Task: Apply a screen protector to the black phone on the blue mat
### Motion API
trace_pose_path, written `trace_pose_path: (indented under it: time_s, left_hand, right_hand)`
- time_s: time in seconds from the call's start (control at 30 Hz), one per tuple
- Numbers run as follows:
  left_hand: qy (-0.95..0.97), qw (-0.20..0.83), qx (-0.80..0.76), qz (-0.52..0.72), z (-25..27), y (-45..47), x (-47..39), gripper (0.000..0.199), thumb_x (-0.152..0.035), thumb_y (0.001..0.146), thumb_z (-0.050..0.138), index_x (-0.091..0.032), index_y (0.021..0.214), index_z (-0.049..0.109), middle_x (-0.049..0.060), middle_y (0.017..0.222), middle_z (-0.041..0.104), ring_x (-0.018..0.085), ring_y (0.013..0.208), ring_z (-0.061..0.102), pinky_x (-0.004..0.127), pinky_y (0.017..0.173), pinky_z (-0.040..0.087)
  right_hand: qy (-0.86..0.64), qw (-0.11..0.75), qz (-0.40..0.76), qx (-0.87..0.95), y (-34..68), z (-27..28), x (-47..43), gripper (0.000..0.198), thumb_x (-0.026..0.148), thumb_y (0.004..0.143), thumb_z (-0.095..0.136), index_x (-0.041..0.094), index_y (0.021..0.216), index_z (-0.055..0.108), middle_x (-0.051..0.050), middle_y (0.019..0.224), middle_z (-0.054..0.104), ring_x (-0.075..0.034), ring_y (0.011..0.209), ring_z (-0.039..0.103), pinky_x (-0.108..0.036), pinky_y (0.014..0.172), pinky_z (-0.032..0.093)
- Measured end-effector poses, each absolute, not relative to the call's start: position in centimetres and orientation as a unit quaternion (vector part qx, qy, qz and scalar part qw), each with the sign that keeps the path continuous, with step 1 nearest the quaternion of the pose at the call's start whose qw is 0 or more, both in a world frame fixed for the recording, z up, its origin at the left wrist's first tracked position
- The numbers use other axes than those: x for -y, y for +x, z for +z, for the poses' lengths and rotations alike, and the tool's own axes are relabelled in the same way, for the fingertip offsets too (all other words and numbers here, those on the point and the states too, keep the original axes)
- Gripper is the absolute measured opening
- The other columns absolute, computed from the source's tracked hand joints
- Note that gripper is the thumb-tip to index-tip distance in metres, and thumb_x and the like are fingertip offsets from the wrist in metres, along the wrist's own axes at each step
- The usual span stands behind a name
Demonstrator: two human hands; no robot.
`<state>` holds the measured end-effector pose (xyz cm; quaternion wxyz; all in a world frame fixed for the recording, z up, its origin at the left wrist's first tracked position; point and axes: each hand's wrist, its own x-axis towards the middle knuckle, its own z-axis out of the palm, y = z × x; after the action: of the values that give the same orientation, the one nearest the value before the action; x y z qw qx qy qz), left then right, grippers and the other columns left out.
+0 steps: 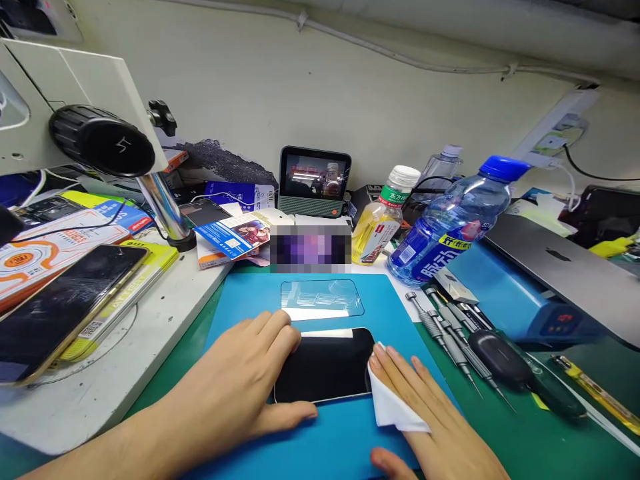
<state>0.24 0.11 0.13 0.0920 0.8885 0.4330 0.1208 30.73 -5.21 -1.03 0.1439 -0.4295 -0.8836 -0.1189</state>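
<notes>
A black-screened smartphone (325,370) lies sideways on a blue mat (330,440). My left hand (240,380) grips its left end, the thumb along the near edge and the fingers bent over the far corner. At the phone's right end, my right hand (415,393) holds a white cloth (393,400) under its extended fingers, the cloth touching the screen's edge. Just beyond the phone, a clear screen protector (323,298) with a dark outline rests flat on the mat.
Screwdrivers (447,333), a black case (500,360) and a laptop (560,253) are at right. Two drink bottles (377,223) (445,233) and a small display (315,180) stand behind. At left, a microscope stand (167,207) rises from a white base (125,353) bearing another phone (65,300).
</notes>
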Motion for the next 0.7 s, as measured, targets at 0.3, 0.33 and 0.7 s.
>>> trace_pose_path:
  time_s: [0.3, 0.33, 0.7]
  left_hand:
    - [0.891, 0.076, -0.427, 0.137, 0.0, 0.1, 0.0, 0.054, -0.059, 0.09, 0.084, -0.019, 0.108, 0.054, 0.008, 0.111, 0.062, 0.033, 0.094, 0.067, 0.051, 0.075, 0.06]
    - [0.891, 0.075, -0.427, 0.134, 0.0, 0.1, 0.0, 0.054, -0.06, 0.09, 0.085, -0.019, 0.108, 0.054, 0.008, 0.111, 0.062, 0.033, 0.094, 0.067, 0.051, 0.075, 0.06]
    - [0.894, 0.071, -0.423, 0.132, 0.1, 0.0, -0.1, 0.056, -0.065, 0.093, 0.08, -0.018, 0.111, 0.055, 0.012, 0.116, 0.062, 0.036, 0.099, 0.066, 0.054, 0.078, 0.062]
  right_hand:
    - [-0.41, 0.128, -0.194, 0.882, 29.6, -1.0, 3.5, 0.064, 0.049, 0.109, 0.052, 0.007, 0.157, 0.054, -0.011, 0.167, 0.048, -0.033, 0.151, 0.054, -0.048, 0.114, 0.06]
    - [-0.41, 0.12, -0.198, 0.882, 29.7, -1.1, 4.0, 0.068, 0.05, 0.109, 0.052, 0.006, 0.161, 0.049, -0.012, 0.167, 0.047, -0.034, 0.151, 0.054, -0.048, 0.113, 0.061]
    - [-0.459, 0.112, -0.12, 0.873, 29.4, -0.8, 2.8, 0.053, 0.043, 0.111, 0.05, 0.017, 0.156, 0.059, -0.004, 0.166, 0.048, -0.035, 0.156, 0.046, -0.051, 0.11, 0.063]
